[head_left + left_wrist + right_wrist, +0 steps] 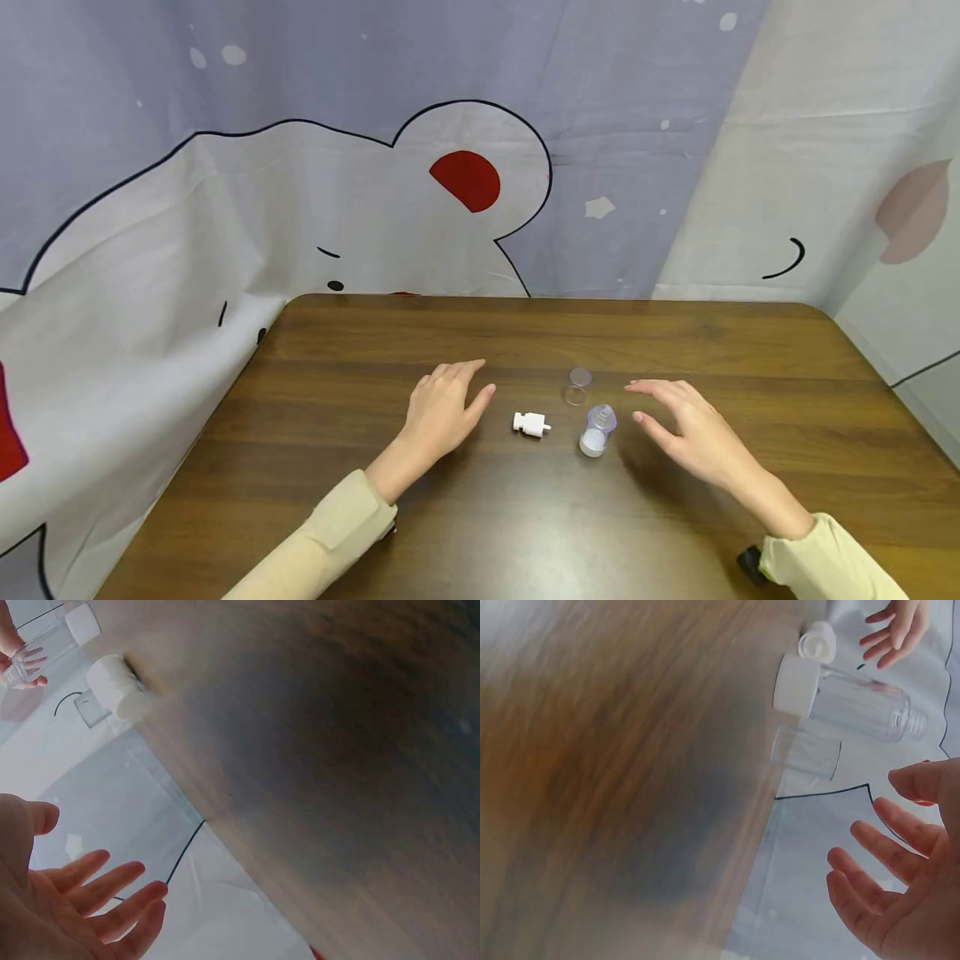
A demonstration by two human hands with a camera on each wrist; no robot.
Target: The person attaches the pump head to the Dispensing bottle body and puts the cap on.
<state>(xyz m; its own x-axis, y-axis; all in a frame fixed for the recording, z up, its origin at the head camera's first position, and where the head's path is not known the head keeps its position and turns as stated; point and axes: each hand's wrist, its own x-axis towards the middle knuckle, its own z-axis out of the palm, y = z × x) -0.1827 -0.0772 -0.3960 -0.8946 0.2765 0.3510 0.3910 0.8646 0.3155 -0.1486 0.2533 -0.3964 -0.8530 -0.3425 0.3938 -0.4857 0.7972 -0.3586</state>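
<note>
My left hand hovers over the table with fingers extended, left of a white pump head that lies on its side. My right hand is likewise spread and holds nothing, to the right of a clear bottle. That bottle stands upright on a white base, its threaded neck uncapped, as the right wrist view shows. Behind it stands a clear cylindrical cap. In the left wrist view the pump head appears in front of the clear cap. Both hands are apart from these parts.
A brown wooden table with rounded far corners carries the parts. Behind it hangs a printed curtain with cartoon outlines, reaching down to the table's far edge. Dark devices sit at both wrists, by the sleeve cuffs.
</note>
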